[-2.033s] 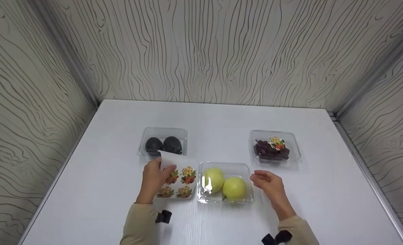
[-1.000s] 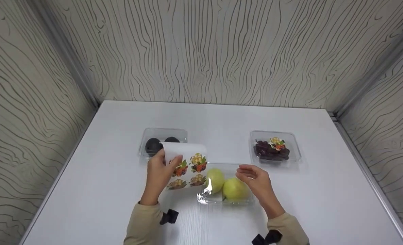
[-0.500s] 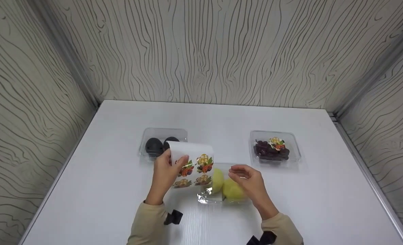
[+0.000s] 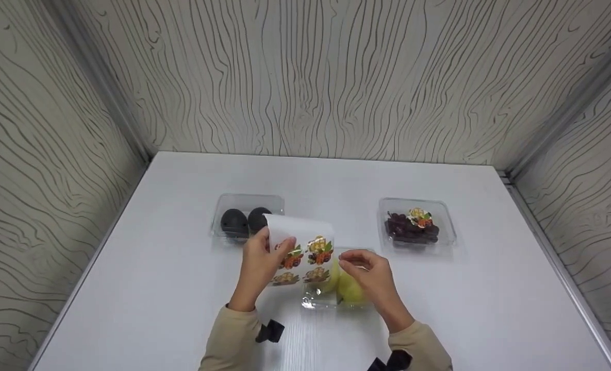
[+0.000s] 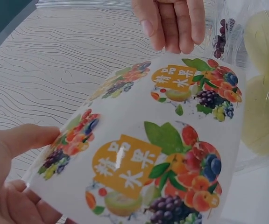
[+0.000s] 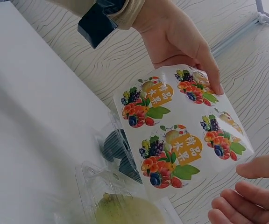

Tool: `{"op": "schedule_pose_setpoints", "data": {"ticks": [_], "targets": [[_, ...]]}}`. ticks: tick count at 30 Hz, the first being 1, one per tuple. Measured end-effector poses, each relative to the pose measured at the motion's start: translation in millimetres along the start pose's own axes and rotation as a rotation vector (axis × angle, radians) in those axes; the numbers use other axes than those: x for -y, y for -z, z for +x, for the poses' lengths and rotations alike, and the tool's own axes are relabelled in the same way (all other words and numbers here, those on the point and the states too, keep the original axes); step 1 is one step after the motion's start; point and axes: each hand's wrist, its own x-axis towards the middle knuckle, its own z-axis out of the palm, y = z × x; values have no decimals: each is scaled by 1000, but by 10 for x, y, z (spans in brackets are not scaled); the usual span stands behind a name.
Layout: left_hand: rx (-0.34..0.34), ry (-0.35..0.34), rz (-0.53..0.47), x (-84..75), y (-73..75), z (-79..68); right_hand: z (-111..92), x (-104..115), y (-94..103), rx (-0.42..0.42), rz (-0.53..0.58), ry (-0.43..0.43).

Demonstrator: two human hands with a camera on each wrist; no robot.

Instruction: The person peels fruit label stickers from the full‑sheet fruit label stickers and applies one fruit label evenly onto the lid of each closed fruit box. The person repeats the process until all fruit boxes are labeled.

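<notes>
Over the bench (image 4: 145, 299), a sticker sheet (image 4: 305, 256) is pinched by the left hand (image 4: 260, 259); the right hand (image 4: 373, 274), loosely spread, is held alongside.

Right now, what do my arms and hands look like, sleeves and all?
Your left hand and right hand are ungloved. The left sleeve and right sleeve are long, plain and tan, each with a black, boxy device near its end. No cables show.
</notes>
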Motion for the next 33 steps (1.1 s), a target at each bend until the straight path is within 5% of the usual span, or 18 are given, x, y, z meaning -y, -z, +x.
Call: {"op": "schedule_pose_setpoints", "data": {"ticks": [20, 33], "targets": [[43, -47, -26, -12, -53, -19, 4, 59, -27, -11, 106, 19], [65, -8, -58, -20, -62, -33, 31, 49, -37, -1, 124, -44]]}}
